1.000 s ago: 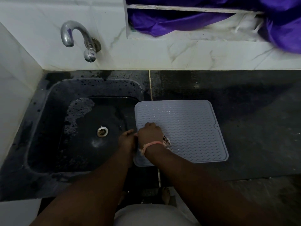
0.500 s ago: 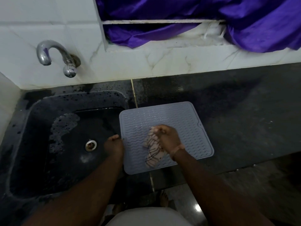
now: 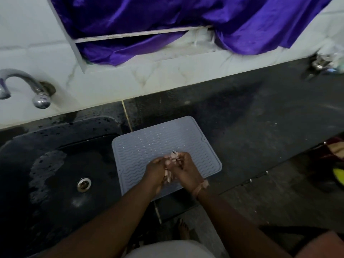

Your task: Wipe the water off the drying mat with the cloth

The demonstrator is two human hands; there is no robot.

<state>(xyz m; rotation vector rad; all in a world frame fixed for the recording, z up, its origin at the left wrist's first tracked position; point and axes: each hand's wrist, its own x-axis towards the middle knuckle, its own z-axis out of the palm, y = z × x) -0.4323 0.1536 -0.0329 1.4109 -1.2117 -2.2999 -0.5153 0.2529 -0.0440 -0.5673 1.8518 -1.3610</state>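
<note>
A grey ridged drying mat (image 3: 149, 146) lies on the dark counter, its left part overhanging the sink. Small shiny water drops dot its far half. A pale pink cloth (image 3: 172, 164) with dark marks is bunched up between both hands, lifted just over the mat's near middle. My left hand (image 3: 155, 173) grips the cloth from the left. My right hand (image 3: 186, 171), with a pink band at the wrist, grips it from the right. Most of the cloth is hidden inside the hands.
A black sink (image 3: 55, 174) with a metal drain (image 3: 84, 184) lies to the left, a chrome tap (image 3: 24, 86) on the white wall above it. Purple fabric (image 3: 167, 21) hangs over the window ledge. Dark wet counter (image 3: 260, 127) stretches right; metal items (image 3: 320, 65) sit far right.
My left hand left the mat's left edge and joined the right hand on the cloth. The cloth, spread on the mat before, is now bunched between both hands. The camera swung right.
</note>
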